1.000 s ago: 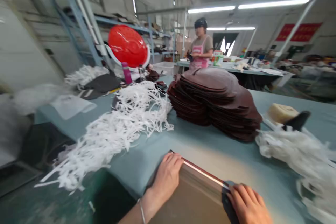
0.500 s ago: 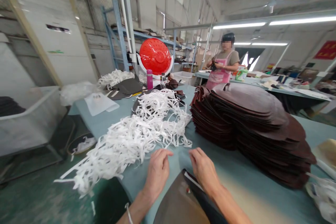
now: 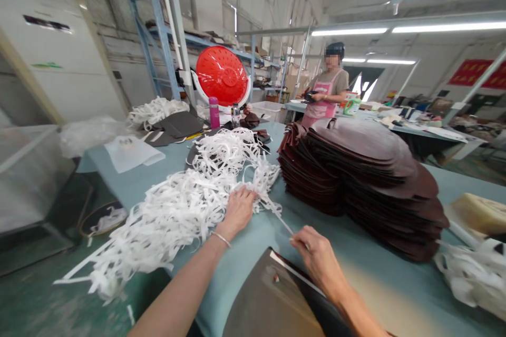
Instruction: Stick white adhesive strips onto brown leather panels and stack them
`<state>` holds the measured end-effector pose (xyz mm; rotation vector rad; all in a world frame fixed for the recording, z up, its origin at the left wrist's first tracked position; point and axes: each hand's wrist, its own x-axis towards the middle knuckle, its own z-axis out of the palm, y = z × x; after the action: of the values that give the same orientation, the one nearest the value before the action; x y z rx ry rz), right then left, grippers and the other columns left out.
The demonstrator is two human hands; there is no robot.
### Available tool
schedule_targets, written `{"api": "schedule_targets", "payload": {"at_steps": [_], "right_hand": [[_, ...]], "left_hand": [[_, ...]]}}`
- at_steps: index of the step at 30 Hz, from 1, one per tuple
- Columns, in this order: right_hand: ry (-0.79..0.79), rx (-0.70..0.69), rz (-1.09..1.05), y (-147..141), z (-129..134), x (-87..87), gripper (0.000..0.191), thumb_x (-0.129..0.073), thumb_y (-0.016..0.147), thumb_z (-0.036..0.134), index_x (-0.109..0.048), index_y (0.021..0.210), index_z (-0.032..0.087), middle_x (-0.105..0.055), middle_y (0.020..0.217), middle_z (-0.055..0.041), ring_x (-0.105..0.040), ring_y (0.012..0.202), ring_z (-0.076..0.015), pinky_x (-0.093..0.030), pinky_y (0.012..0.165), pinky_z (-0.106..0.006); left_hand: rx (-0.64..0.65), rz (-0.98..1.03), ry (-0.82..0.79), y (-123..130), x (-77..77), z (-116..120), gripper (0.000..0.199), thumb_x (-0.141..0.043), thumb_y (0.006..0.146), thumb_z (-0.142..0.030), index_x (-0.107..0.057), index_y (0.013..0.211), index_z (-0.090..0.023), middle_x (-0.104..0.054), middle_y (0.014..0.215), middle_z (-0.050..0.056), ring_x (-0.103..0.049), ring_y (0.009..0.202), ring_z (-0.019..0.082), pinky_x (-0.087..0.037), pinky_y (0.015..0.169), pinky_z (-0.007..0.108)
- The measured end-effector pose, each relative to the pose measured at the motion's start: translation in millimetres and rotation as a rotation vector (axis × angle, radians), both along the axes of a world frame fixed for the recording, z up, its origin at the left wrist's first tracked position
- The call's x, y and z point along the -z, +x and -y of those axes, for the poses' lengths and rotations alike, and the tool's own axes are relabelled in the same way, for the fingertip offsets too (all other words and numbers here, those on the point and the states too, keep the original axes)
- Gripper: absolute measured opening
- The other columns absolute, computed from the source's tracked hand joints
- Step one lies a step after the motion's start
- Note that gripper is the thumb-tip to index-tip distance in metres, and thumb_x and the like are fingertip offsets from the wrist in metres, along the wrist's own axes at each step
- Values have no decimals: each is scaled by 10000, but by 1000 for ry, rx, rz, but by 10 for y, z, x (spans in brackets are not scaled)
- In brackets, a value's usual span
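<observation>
One strip point(image 3: 285, 225) stretched from its pile point(image 3: 177, 213)

From afar, I have its end pinched in the grip of my right hand point(image 3: 315, 250). My left hand point(image 3: 239, 209) touches the pile on the tabletop point(image 3: 221, 279), probably bracing it; whether that grip holds anything, I cannot tell.

The right hand point(image 3: 312, 247) gripped one end of a thin white ribbon-like strip point(image 3: 283, 219) above the flat blue-green table point(image 3: 470, 181). To the left of this grip lay a tangled heap of white ribbon-like strips point(image 3: 166, 221), with the left hand point(image 3: 239, 210) on its right part. Behind the grip, to the right, stood a thick stack of flat brown sheets point(image 3: 363, 174). Before the grip lay a smooth grey-brown curved panel point(image 3: 272, 297).
</observation>
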<state>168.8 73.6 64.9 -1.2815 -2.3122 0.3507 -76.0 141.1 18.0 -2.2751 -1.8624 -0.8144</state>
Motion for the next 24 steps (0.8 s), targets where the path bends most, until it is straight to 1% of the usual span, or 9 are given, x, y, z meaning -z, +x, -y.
{"api": "schedule_targets", "payload": {"at_steps": [4,8,11,14,16,19,20,22,24], "right_hand": [[-72,57,-278,411,445,-161,245,-476,943,328,-612,784,200,-490,885,-39,-509,803,-166,-391,717,-265],[-138,111,-456,685,720,-323,281,-487,940,380,-574,742,200,-532,993,-48,-523,872,-164,-381,773,-269],[-187,235,-582,903,823,-346,286,-505,925,419,-568,752,200,-574,837,-24,-522,759,-151,-386,715,-264],[-260,354,-700,979,862,-320,279,-543,897,440,-579,771,194,-558,664,11,-498,630,-137,-388,638,-259],[-300,342,-788,905,860,-310,282,-563,881,445,-587,773,185,-588,671,3,-528,644,-141,-410,654,-262],[-353,277,-902,716,852,-327,299,-572,871,462,-593,784,176,-601,678,0,-549,654,-141,-429,662,-265],[-361,255,-933,670,859,-341,302,-575,870,464,-593,789,174,-602,680,0,-550,655,-140,-432,664,-264],[-361,222,-985,645,896,-375,302,-580,870,463,-592,796,171,-602,693,2,-549,659,-135,-436,672,-264],[-349,229,-1021,713,951,-409,299,-583,875,458,-590,802,169,-599,701,3,-547,658,-131,-436,674,-264]], "left_hand": [[24,-28,-22,17,23,-17,370,-390,862,-69,-601,1110,-245,-624,1175,76,-357,1332,251,-259,1083,497],[-46,-4,-18,3,4,-42,303,-425,846,-113,-606,1079,-180,-626,1152,129,-448,1243,291,-332,1035,508],[-64,47,22,3,-82,-25,303,-438,800,-89,-603,1037,-180,-636,1099,104,-527,1139,260,-406,987,440],[-100,119,121,221,-247,167,349,-397,799,-71,-546,1104,-152,-593,1126,122,-522,1126,262,-405,996,455],[-1,182,158,522,-357,414,340,-438,832,-130,-506,1164,-161,-565,1162,118,-496,1161,266,-389,1024,470],[467,276,1,1071,-423,809,559,-567,822,-182,-385,1347,-241,-463,1350,82,-416,1268,241,-379,1069,431],[571,279,-60,1236,-410,897,594,-567,821,-160,-365,1370,-262,-423,1394,73,-383,1299,234,-367,1085,426],[662,273,-142,1485,-349,970,500,-523,848,-127,-436,1315,-281,-412,1401,61,-374,1304,222,-360,1089,426],[671,274,-175,1614,-275,928,350,-470,878,-117,-523,1194,-260,-456,1347,64,-418,1256,212,-375,1068,419]]}}
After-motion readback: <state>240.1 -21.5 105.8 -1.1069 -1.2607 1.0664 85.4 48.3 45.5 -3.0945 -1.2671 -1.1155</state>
